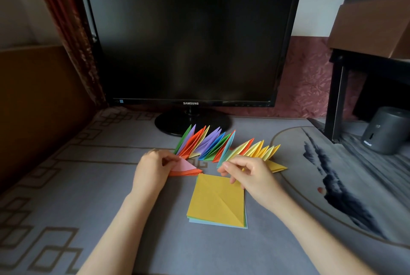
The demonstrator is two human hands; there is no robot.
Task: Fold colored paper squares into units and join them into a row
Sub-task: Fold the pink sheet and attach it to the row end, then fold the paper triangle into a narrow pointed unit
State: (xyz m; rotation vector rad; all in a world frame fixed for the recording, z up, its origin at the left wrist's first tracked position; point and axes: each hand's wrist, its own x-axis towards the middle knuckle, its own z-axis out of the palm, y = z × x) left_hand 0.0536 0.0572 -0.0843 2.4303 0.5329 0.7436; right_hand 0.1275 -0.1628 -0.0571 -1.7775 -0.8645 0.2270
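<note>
Left hand: my bare left hand [153,169], slim fingers.
Right hand: my bare right hand [250,175], slim fingers, one short, pale, glossy nail showing.
Left forearm: my bare left forearm [115,228], uncovered from wrist to the lower edge.
Right forearm: my bare right forearm [310,237], likewise uncovered to the lower edge.

The fanned row of units [221,146] runs green, purple, orange, yellow, purple, blue and green, then yellow and orange toward 3 o'clock. The paper stack [216,201] is mustard yellow on top, with green and pale blue edges beneath. At its 11 o'clock lies a pink-and-orange unit [186,168]. The bench [111,186] cover is grey with a brown fret pattern.
</note>
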